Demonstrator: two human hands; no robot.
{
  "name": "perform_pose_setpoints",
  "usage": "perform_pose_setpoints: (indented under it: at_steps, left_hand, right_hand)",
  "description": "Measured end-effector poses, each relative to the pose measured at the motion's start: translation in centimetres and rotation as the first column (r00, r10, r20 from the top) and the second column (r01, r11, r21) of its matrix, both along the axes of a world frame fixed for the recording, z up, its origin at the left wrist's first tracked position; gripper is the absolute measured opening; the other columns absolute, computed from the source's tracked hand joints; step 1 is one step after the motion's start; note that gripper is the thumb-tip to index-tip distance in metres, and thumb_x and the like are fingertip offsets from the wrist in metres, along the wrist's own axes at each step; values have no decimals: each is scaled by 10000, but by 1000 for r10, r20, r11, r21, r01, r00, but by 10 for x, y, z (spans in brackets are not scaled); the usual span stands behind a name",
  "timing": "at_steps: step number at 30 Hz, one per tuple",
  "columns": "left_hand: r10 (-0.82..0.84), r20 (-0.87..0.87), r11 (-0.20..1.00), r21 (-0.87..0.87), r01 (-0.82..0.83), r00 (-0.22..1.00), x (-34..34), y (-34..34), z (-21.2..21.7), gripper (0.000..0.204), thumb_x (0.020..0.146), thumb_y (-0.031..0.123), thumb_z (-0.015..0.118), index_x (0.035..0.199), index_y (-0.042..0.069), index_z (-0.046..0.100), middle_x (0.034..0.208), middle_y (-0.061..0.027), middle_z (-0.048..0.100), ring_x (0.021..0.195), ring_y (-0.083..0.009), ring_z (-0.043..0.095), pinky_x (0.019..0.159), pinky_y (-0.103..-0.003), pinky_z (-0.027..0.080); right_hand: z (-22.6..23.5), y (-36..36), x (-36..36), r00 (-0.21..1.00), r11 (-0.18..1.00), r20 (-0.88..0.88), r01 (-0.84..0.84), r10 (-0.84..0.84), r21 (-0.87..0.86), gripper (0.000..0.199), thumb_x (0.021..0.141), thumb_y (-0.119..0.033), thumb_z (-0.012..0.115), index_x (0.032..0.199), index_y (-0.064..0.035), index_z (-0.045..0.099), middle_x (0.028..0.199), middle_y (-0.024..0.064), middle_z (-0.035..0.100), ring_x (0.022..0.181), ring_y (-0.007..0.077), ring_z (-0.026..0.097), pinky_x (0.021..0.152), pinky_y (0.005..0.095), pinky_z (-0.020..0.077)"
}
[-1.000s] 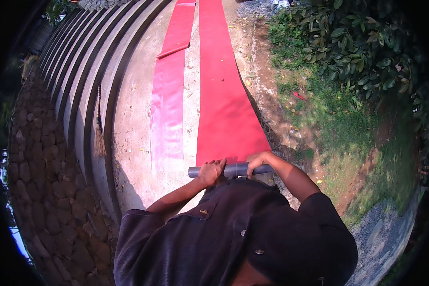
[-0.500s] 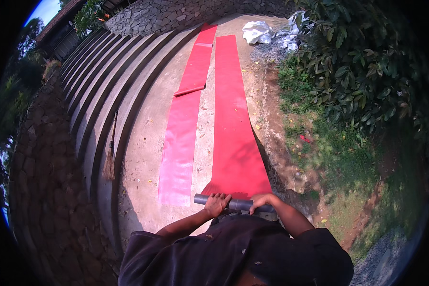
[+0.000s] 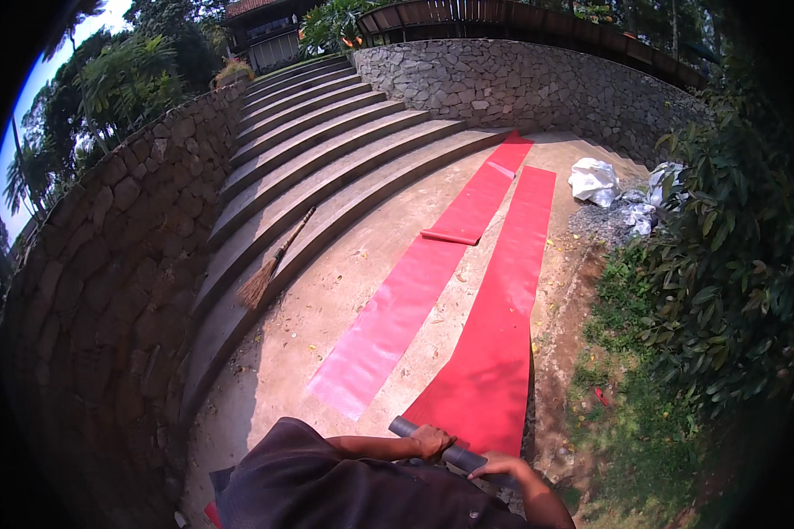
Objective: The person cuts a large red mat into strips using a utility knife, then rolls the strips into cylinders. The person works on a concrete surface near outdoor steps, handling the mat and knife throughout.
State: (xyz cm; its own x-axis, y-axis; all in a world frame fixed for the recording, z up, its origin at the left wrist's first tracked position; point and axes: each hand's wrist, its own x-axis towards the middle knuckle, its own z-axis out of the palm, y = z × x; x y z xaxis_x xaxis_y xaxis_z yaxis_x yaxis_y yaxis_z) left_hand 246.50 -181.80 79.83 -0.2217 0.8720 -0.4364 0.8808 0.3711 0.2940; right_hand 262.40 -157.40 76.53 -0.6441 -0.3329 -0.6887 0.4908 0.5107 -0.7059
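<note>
A dark grey tube [image 3: 462, 458] is held close to my body at the bottom of the view. My left hand [image 3: 433, 442] is wrapped round it towards its left end. Farther right, my right hand [image 3: 501, 465] grips the same tube, its fingers partly hidden. From the tube a long red sheet [image 3: 496, 361] runs away across the paved ground, its near end raised and slanting. Beside it on the left lies a second red strip [image 3: 388, 328], paler at its near end. A loose fold [image 3: 450, 236] crosses that strip partway along.
Curved concrete steps [image 3: 326, 172] rise on the left, with a broom [image 3: 276, 258] lying on the lower ones. Stone walls [image 3: 503, 84] stand behind and at left. White sacks [image 3: 594, 182] rest on gravel at the back right. A leafy bush [image 3: 723, 291] and grass border the right.
My view has tilted up and turned, showing more of the wall and steps. Both hands stay on the tube, which now slants down to the right in view.
</note>
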Motion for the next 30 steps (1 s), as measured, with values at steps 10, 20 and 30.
perform_pose_setpoints:
  at_steps: [10,20,30]
  left_hand:
    - [-196,-5,973,121,195,981,-1,15,19,572,726,305,855,1208,114,612,1093,-182,749,1038,-408,736,837,-537,591]
    - [-245,504,871,-260,416,828,-31,36,-34,571,752,344,772,1240,69,659,1046,-201,755,1024,-438,738,847,-542,599]
    - [-126,326,938,-268,220,937,1,66,-9,521,607,274,870,1056,39,754,971,-186,773,951,-384,761,771,-517,590]
  right_hand:
    - [-9,13,0,996,992,54,-83,77,99,764,729,-474,891,1336,-81,643,1089,177,766,962,373,760,955,466,570]
    - [49,-52,-10,691,816,-615,63,380,574,755,735,-477,885,1338,-90,647,1090,174,768,970,371,760,949,470,572]
    - [40,-58,-48,865,904,-333,-261,375,340,746,741,-481,878,1341,-99,651,1092,171,769,979,369,760,942,474,573]
